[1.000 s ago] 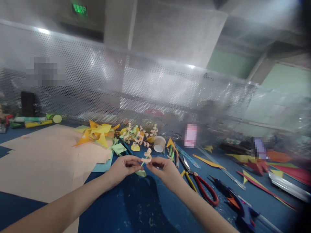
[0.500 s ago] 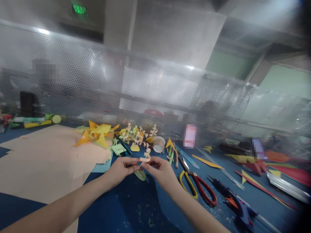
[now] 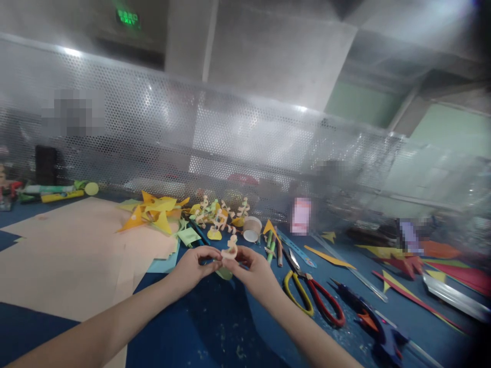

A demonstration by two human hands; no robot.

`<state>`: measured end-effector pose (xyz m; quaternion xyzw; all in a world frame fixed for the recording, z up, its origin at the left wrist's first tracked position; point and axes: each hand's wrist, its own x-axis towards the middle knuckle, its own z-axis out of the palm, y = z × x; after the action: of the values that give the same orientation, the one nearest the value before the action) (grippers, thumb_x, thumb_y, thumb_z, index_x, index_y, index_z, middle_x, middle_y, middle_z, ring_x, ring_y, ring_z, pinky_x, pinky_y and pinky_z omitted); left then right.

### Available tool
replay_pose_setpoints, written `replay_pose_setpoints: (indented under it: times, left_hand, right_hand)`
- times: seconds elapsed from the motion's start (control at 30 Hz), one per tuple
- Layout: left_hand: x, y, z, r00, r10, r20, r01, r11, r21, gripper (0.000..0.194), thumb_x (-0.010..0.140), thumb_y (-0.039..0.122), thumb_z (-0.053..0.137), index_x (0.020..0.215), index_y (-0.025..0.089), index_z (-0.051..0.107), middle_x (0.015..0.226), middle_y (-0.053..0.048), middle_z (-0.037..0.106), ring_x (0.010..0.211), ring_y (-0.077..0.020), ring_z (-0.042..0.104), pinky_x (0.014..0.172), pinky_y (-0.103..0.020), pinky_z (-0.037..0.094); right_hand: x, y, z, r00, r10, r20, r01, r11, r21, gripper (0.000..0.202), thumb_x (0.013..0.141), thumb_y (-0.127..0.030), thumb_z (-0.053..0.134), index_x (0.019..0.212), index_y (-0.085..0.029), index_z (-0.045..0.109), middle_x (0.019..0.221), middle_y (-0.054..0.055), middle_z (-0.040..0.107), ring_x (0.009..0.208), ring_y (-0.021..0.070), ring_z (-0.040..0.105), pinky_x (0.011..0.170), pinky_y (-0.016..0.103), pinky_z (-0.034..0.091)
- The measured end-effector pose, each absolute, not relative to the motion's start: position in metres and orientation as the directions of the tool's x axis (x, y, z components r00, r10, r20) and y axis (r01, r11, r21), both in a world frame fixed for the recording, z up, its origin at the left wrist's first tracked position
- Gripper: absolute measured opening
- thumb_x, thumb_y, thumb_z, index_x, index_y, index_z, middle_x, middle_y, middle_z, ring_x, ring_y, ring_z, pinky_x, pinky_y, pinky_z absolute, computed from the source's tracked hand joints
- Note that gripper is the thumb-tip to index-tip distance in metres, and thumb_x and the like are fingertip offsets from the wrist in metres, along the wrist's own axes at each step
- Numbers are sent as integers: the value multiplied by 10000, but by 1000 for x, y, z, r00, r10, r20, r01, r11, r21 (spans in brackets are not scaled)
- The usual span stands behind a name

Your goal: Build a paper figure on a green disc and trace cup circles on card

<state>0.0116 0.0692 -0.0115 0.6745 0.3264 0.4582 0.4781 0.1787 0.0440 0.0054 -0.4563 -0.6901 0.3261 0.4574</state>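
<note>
A small peach paper spiral stands up between my two hands, low over the blue table. My right hand pinches its lower curl between thumb and fingers. From the other side, my left hand has its thumb and fingertips closed at the near edge of the piece; what exactly they grip is hard to see. Under the spiral a pale green paper piece shows, partly covered by my fingers. Similar curled paper pieces are grouped just beyond my hands, beside a roll of tape.
Large peach sheets cover the left side, with yellow and orange paper cutouts at their far edge. On the right lie scissors with yellow and red handles, a glue gun and coloured strips. A perforated partition stands behind.
The paper spiral has turned slightly, its lower strip now curling upward near my right fingers. Both hands stay in nearly the same place.
</note>
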Motion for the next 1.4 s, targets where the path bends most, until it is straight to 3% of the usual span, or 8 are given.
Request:
replay_pose_setpoints:
  times: [0.17,0.37,0.63,0.73,0.83,1.0,1.17,1.4]
  left_hand:
    - [10,70,-16,341,914,219,31,-243,969,320,673,431,641,769,126,648,671,-14,614,566,-124,509,491,-205,370]
    - [9,72,-21,322,925,204,21,-223,975,322,680,438,638,779,132,635,691,-12,611,595,-121,512,488,-188,351]
    - [10,70,-21,322,915,245,59,-277,959,259,703,382,620,777,134,638,714,-36,644,639,-150,557,559,-224,410]
    - [11,70,-19,349,891,291,80,-338,938,214,697,341,620,754,137,653,723,-40,657,676,-166,570,622,-250,434]
    - [12,72,-18,370,861,349,102,-411,906,171,666,295,642,730,139,673,739,-48,663,735,-192,578,718,-289,436]
    - [14,71,-22,393,808,439,101,-512,853,116,611,244,686,696,166,676,889,-43,644,881,-217,553,833,-301,406]
    - [11,64,-19,448,772,451,109,-547,830,101,684,282,660,698,189,696,873,-39,631,860,-214,554,791,-286,425]
    - [10,65,-17,464,797,387,94,-479,873,129,666,315,687,704,201,736,882,-53,603,865,-210,570,812,-273,417]
  right_hand:
    - [206,29,13,-254,934,251,466,345,-814,258,794,-375,537,940,-202,413,791,26,616,760,172,598,704,309,467]
    - [224,2,30,-388,895,219,654,435,-619,43,866,-250,420,902,-228,425,836,12,584,765,143,587,700,270,462]
    - [205,-10,45,-711,700,63,702,712,5,246,813,-70,449,954,-194,608,868,44,679,801,184,614,677,272,447]
    - [190,-6,47,-778,626,51,618,748,244,123,797,-105,523,816,-174,623,721,27,668,660,175,596,524,263,397]
    - [171,-5,57,-821,561,101,559,757,340,134,791,-152,552,675,-177,613,668,22,639,673,176,562,497,264,343]
    - [141,3,89,-769,626,129,637,730,247,138,725,-203,589,598,-176,637,640,31,623,682,182,523,552,289,326]
    - [138,39,112,-619,785,-15,745,581,-327,88,606,-165,608,521,-187,602,495,-28,542,486,98,446,465,237,284]
    - [165,92,89,-569,796,-205,672,307,-674,42,575,-228,665,558,-206,634,490,-40,569,475,96,480,423,191,334]
